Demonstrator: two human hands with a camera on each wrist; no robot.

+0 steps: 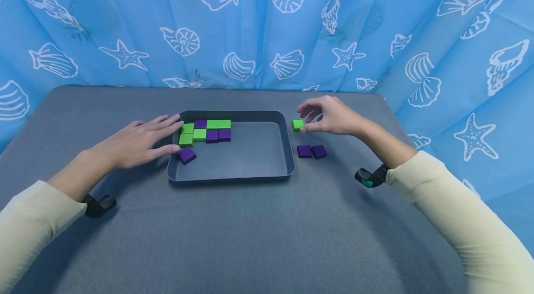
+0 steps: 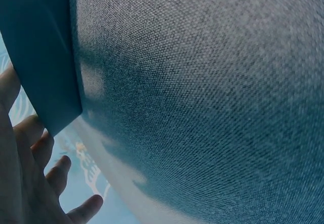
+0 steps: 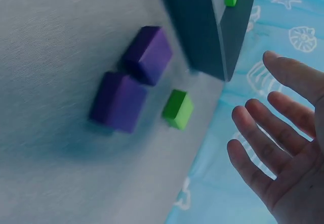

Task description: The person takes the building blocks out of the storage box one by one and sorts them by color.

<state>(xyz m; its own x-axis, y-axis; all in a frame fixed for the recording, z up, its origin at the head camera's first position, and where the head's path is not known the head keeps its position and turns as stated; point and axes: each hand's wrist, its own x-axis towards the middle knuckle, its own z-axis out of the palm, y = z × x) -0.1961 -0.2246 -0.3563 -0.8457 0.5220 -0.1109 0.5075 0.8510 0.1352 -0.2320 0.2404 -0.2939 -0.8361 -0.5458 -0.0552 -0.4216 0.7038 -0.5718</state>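
A dark shallow baking tray (image 1: 233, 179) lies on the grey table, with several green and purple square blocks packed in its back left corner. One tilted purple block (image 1: 187, 155) sits in the tray near the left wall. My left hand (image 1: 139, 142) reaches over the tray's left rim with its fingers extended. In the left wrist view those fingers lie along the tray's outer wall (image 2: 40, 47). Beyond the right rim my right hand (image 1: 331, 115) hovers beside a lone green block (image 1: 297, 125), fingers loosely bent. The right wrist view shows that palm (image 3: 304, 178) holding nothing.
Two purple blocks (image 1: 304, 151) lie side by side on the table just right of the tray, in front of the green one. A blue curtain (image 1: 258, 29) with white shell prints hangs behind the table (image 1: 250, 238) and along its right side.
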